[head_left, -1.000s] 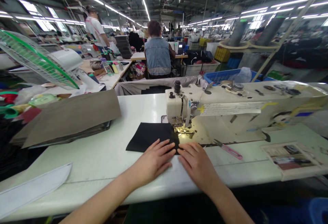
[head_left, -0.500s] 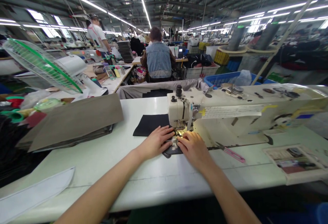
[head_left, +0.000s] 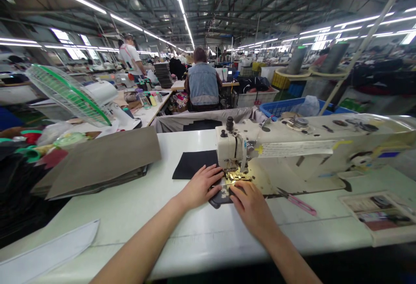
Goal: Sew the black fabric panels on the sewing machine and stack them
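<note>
1. The black fabric panel [head_left: 193, 165] is laid flat on the counter [head_left: 175, 232], at the left side of the sewing machine [head_left: 227, 147]. Its right end is partly hidden by the machine head and the fingers.
2. The visible long side of the panel is directed from left to right, toward the presser foot area [head_left: 238, 176]. By this direction, the foot is placed beyond the right end of the visible cloth—not in front of its left end.
3. The left hand [head_left: 203, 186] is the nearer one to the panel. It is held open and palm down, with the fingers nearly straight and a little spread; the near right part of the cloth is covered by the fingertips, and no grip around it is seen.
4. The right hand [head_left: 248, 201] is placed just on the near side of the foot, to the right of the left hand. Its fingers are half bent—whether a cloth edge is pinched under them cannot be told.
5. Between the two hands a narrow gap is left, where the dark machine bed edge [head_left: 223, 198] is seen. The pink-handled thread snips [head_left: 302, 204] are found farther right, touched by neither hand.
</note>
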### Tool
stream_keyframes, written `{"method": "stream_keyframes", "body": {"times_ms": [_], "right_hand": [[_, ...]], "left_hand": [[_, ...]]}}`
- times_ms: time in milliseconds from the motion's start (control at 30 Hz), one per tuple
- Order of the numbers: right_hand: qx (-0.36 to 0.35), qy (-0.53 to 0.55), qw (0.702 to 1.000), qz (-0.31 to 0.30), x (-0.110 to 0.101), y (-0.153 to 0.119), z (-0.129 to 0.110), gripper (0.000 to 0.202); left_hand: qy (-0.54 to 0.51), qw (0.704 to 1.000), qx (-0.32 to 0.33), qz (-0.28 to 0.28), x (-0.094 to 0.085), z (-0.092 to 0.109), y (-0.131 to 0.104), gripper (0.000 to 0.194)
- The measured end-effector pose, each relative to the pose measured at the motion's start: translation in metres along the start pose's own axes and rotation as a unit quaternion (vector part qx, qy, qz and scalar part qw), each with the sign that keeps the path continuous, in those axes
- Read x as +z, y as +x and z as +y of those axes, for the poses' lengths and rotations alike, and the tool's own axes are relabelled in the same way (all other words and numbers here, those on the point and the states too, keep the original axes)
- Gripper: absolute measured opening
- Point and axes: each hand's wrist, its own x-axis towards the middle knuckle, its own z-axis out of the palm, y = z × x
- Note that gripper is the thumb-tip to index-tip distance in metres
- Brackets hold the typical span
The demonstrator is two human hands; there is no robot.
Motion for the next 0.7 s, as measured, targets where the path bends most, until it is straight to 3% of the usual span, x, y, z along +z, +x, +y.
{"method": "stream_keyframes", "body": {"times_ms": [133,333,567,700], "right_hand": [[-0.010,0.005,1.000,0.012,0.001,0.001,0.002,0.024],[-0.021,0.000,1.000,0.021,-0.001,-0.010,0.006,0.024],[-0.007,-0.007,0.999,0.040,-0.005,-0.034,0.020,0.027],[-0.012,-0.002,0.999,0.044,-0.003,-0.031,0.020,0.026]], "left_hand": [[0.002,1.000,-0.005,0.011,0.003,-0.001,-0.001,0.046],[0.055,0.992,-0.112,0.019,0.011,0.002,-0.003,0.071],[0.070,0.993,-0.096,0.021,0.013,0.015,-0.045,0.058],[0.055,0.993,-0.102,0.008,0.005,0.022,-0.051,0.051]]}}
